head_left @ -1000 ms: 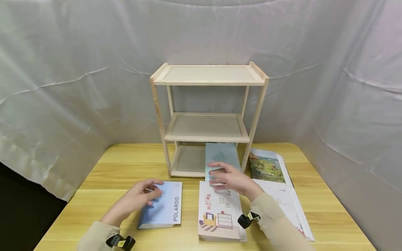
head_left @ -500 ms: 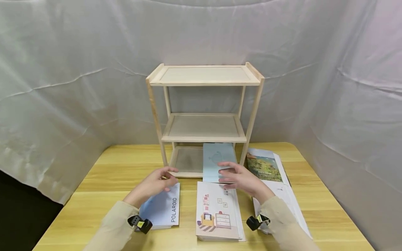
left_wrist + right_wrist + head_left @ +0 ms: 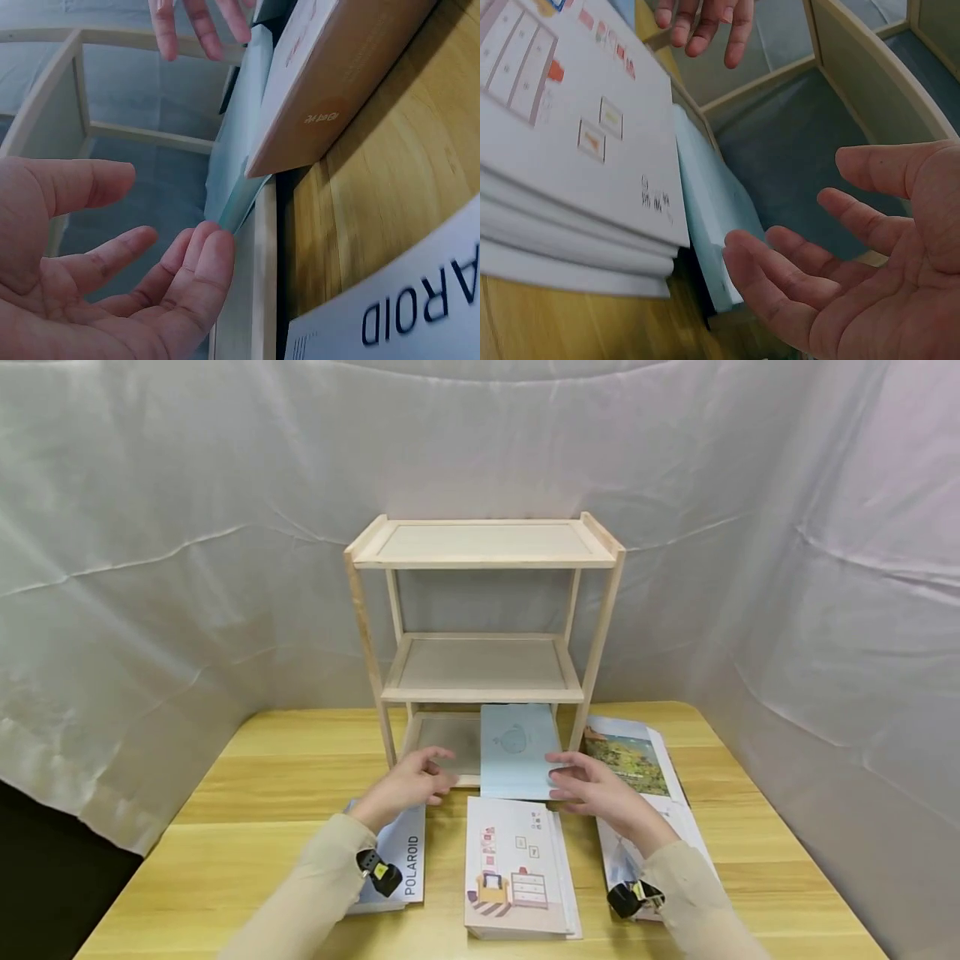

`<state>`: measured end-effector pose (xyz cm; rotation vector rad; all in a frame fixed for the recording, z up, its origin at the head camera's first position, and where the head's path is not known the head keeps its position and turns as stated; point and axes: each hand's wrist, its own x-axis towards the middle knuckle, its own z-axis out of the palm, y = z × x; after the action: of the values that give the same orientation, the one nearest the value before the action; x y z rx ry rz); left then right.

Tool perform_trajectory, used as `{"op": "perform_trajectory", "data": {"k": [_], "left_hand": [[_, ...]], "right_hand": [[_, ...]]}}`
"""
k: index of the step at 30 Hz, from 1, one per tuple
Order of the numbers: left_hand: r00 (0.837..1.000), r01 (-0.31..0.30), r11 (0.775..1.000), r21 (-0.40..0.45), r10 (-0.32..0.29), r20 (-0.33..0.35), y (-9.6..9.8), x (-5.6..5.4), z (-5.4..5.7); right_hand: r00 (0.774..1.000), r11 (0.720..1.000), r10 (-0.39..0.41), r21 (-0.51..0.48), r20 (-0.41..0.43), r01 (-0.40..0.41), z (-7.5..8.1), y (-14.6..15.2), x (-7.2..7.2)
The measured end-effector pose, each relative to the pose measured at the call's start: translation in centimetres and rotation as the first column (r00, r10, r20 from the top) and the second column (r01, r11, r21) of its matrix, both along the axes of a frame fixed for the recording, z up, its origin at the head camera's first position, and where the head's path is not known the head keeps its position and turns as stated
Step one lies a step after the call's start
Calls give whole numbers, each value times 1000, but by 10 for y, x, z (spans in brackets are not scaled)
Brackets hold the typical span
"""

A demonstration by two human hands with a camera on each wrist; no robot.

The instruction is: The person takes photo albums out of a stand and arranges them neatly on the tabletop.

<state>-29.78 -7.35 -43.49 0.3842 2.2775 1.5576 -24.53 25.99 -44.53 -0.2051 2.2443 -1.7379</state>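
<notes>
A light blue book (image 3: 516, 739) lies on the right part of the lowest shelf, with its front end sticking out. My right hand (image 3: 603, 793) is at that book's right edge, fingers spread and relaxed. In the right wrist view, its fingertips (image 3: 742, 251) overlap the book's edge. My left hand (image 3: 408, 787) hovers before the shelf's left part, thumb and fingers apart, holding nothing. In the left wrist view, the left fingertips (image 3: 214, 247) come close to the blue book's near corner. Between my forearms lies a thick white book (image 3: 513, 868) with a furniture drawing.
The light wooden rack (image 3: 483, 694) has three shelves. Under my left forearm lies a blue POLAROID book (image 3: 411, 852). At the right, books with a landscape picture (image 3: 630, 764) and a white cover lie on the wooden table (image 3: 757, 860). Grey cloth (image 3: 480, 443) hangs behind.
My left hand has moved right and forward, from over the POLAROID book toward the lowest shelf. My right hand has shifted right, from over the blue book to its right edge.
</notes>
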Motion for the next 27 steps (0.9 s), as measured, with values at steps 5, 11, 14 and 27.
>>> {"op": "perform_trajectory", "data": {"k": [5, 11, 14, 27], "left_hand": [[1000, -3, 1000, 1, 3, 6, 12, -4, -1], [1000, 0, 1000, -16, 1, 20, 24, -13, -5], [1000, -2, 1000, -29, 3, 25, 29, -18, -9], [997, -39, 997, -61, 43, 68, 55, -33, -18]], "right_hand": [[999, 999, -34, 20, -3, 35, -4, 7, 2], [998, 998, -58, 39, -31, 59, -6, 16, 1], [997, 995, -77, 55, -30, 79, -7, 18, 1], [992, 991, -123, 51, -27, 125, -16, 18, 3]]}}
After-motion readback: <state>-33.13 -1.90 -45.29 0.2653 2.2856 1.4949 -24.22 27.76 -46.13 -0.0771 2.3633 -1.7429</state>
